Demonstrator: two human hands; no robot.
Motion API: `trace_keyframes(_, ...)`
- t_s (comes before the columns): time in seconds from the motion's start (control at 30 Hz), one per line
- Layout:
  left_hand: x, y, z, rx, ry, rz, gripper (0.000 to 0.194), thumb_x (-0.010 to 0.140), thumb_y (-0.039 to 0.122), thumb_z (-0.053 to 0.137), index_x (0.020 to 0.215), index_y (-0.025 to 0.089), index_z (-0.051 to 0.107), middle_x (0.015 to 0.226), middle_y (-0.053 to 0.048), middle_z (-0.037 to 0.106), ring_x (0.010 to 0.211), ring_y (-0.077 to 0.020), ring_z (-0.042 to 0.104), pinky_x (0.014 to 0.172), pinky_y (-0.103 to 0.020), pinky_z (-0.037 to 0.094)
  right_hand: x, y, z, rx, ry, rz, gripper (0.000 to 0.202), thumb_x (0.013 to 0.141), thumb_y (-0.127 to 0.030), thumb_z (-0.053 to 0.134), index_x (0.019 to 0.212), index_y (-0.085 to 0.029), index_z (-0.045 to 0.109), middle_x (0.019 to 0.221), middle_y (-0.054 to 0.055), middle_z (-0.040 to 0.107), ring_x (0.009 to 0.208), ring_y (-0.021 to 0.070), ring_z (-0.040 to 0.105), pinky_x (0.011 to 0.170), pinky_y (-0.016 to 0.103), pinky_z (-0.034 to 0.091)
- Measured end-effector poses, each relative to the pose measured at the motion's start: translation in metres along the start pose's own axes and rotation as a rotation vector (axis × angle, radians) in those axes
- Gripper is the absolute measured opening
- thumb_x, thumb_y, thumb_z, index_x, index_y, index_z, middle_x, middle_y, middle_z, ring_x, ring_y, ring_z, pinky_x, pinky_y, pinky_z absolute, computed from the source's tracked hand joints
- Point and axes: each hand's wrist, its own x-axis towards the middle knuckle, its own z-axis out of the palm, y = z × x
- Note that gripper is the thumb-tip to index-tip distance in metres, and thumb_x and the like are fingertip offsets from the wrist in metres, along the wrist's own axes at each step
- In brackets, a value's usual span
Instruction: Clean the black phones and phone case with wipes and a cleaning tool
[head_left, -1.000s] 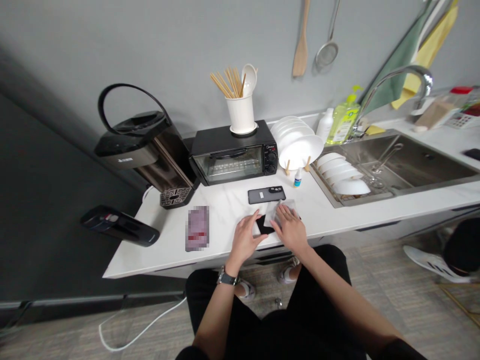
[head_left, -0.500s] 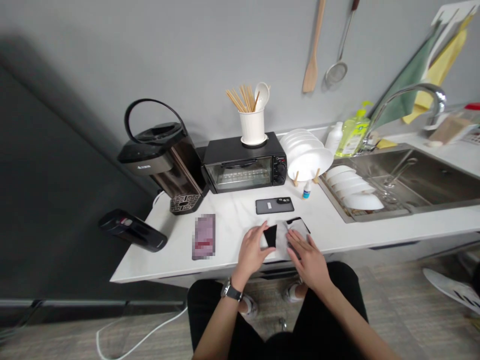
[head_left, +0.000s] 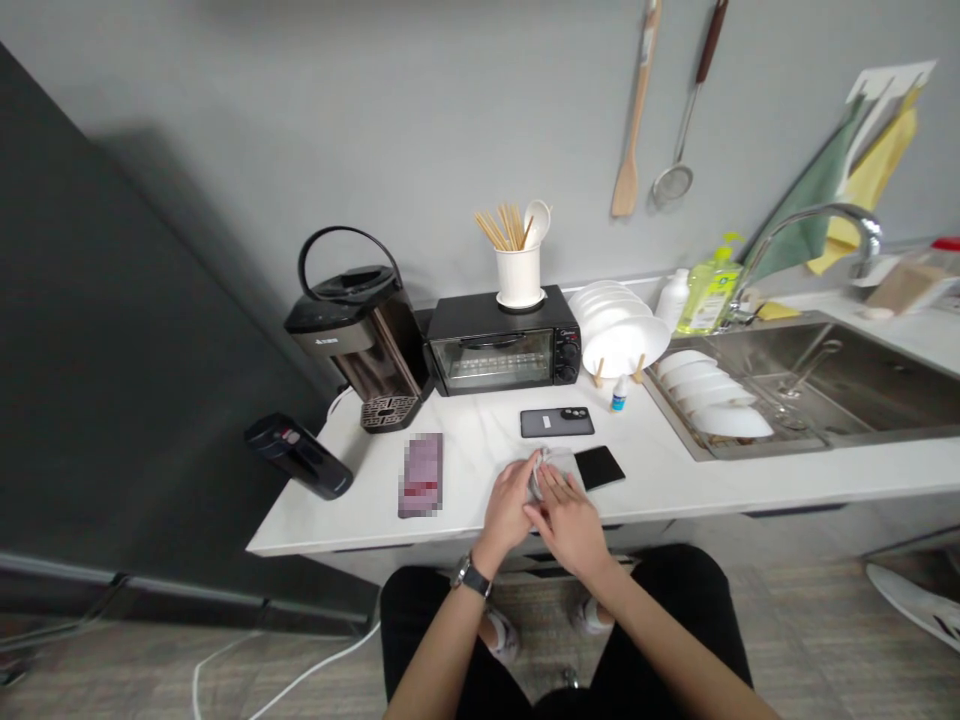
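A flat device with a black screen (head_left: 600, 467), like a small tablet or large phone, lies near the counter's front edge. Its left part is hidden under a pale grey cloth (head_left: 564, 460) and my hands. My left hand (head_left: 511, 500), with a watch on the wrist, is curled at the device's left end, seeming to hold it. Fingers together and fairly flat, my right hand (head_left: 566, 515) presses the bunched cloth there, touching my left hand. Just behind lies a grey phone (head_left: 557, 423), camera side up. A small white-and-blue bottle (head_left: 619, 395) stands right of it.
On the left are a blurred-out purple phone-shaped item (head_left: 421, 478), a dark flask (head_left: 300, 458) lying down and a water dispenser (head_left: 367, 350). Behind stand a toaster oven (head_left: 501, 350) and upright plates (head_left: 622, 340). Bowls (head_left: 720, 400) sit in the sink (head_left: 877, 390) at right.
My right hand has slid left with the cloth toward my left hand, uncovering the screen's right part. The cloth is more bunched. The view has shifted slightly.
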Motion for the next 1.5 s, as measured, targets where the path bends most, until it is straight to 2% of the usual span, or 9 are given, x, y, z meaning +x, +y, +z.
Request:
trace_keyframes(0.1, -0.001, 0.002, 0.001, 0.009, 0.016, -0.033, 0.088, 0.084, 0.017, 0.075, 0.162, 0.028, 0.035, 0.143, -0.011, 0.06, 0.129, -0.0278, 0.056, 0.114, -0.046, 0.047, -0.018, 0.004, -0.008, 0.02, -0.004, -0.016, 0.053, 0.11, -0.043, 0.043, 0.154, -0.016, 0.052, 0.154, 0.016, 0.056, 0.144, 0.0307, 0.053, 0.12, 0.057, 0.042)
trace_keyframes(0.23, 0.001, 0.004, 0.001, 0.009, 0.025, -0.027, 0.091, 0.082, 0.02, 0.081, 0.161, 0.031, 0.036, 0.141, -0.007, 0.064, 0.132, -0.0275, 0.055, 0.116, -0.049, 0.044, -0.03, 0.04, -0.021, -0.038, 0.009, 0.02, 0.049, 0.111, -0.042, 0.04, 0.152, -0.02, 0.054, 0.152, 0.014, 0.059, 0.144, 0.0291, 0.053, 0.119, 0.057, 0.041)
trace_keyframes(0.43, 0.005, -0.002, 0.003, 0.007, 0.04, 0.0, 0.089, 0.082, 0.025, 0.083, 0.159, 0.029, 0.039, 0.143, -0.006, 0.066, 0.134, -0.0282, 0.055, 0.118, -0.05, 0.041, -0.005, 0.095, -0.025, -0.167, 0.105, 0.099, 0.051, 0.11, -0.045, 0.039, 0.145, -0.014, 0.06, 0.146, 0.019, 0.063, 0.139, 0.0318, 0.058, 0.116, 0.056, 0.044)
trace_keyframes(0.53, 0.006, -0.005, 0.005, 0.02, 0.03, 0.01, 0.089, 0.083, 0.026, 0.082, 0.16, 0.029, 0.037, 0.143, -0.006, 0.066, 0.133, -0.0293, 0.057, 0.118, -0.051, 0.042, 0.011, 0.084, -0.011, -0.172, 0.128, 0.1, 0.053, 0.11, -0.046, 0.039, 0.142, -0.011, 0.063, 0.143, 0.021, 0.065, 0.137, 0.033, 0.059, 0.116, 0.057, 0.043)
trace_keyframes(0.67, 0.005, -0.01, 0.008, 0.065, 0.048, 0.024, 0.088, 0.084, 0.024, 0.075, 0.162, 0.025, 0.034, 0.143, -0.011, 0.065, 0.132, -0.03, 0.059, 0.116, -0.051, 0.045, 0.013, 0.037, 0.008, -0.088, 0.105, -0.013, 0.057, 0.109, -0.049, 0.041, 0.146, -0.011, 0.06, 0.145, 0.021, 0.063, 0.139, 0.032, 0.058, 0.118, 0.055, 0.041)
trace_keyframes(0.83, 0.002, -0.009, 0.01, 0.104, 0.053, 0.006, 0.09, 0.082, 0.022, 0.073, 0.163, 0.02, 0.033, 0.143, -0.015, 0.062, 0.131, -0.0298, 0.059, 0.114, -0.048, 0.047, -0.011, 0.008, 0.001, 0.024, 0.063, -0.047, 0.055, 0.11, -0.05, 0.04, 0.148, -0.016, 0.058, 0.149, 0.017, 0.061, 0.141, 0.0292, 0.057, 0.12, 0.056, 0.039)
trace_keyframes(1.03, -0.001, 0.003, 0.005, 0.039, 0.045, -0.024, 0.09, 0.079, 0.015, 0.076, 0.16, 0.024, 0.038, 0.144, -0.01, 0.064, 0.135, -0.0283, 0.055, 0.119, -0.047, 0.04, -0.036, 0.058, -0.014, -0.035, 0.11, -0.033, 0.048, 0.112, -0.043, 0.036, 0.149, -0.023, 0.058, 0.152, 0.011, 0.06, 0.143, 0.0275, 0.055, 0.118, 0.057, 0.042)
trace_keyframes(1.23, 0.002, 0.0, 0.004, -0.009, 0.042, -0.063, 0.088, 0.082, 0.024, 0.077, 0.161, 0.026, 0.037, 0.147, -0.009, 0.063, 0.137, -0.0302, 0.054, 0.121, -0.05, 0.037, -0.009, 0.093, -0.004, -0.172, 0.242, 0.13, 0.049, 0.111, -0.044, 0.038, 0.14, -0.017, 0.065, 0.144, 0.016, 0.066, 0.136, 0.0334, 0.061, 0.116, 0.06, 0.043)
trace_keyframes(1.5, -0.001, -0.002, 0.004, 0.018, 0.019, -0.087, 0.087, 0.083, 0.015, 0.059, 0.165, 0.019, 0.03, 0.152, -0.014, 0.057, 0.139, -0.028, 0.053, 0.121, -0.042, 0.038, 0.009, 0.005, 0.02, -0.071, 0.171, 0.044, 0.052, 0.108, -0.043, 0.046, 0.146, -0.01, 0.06, 0.148, 0.019, 0.062, 0.14, 0.0337, 0.057, 0.122, 0.058, 0.036)
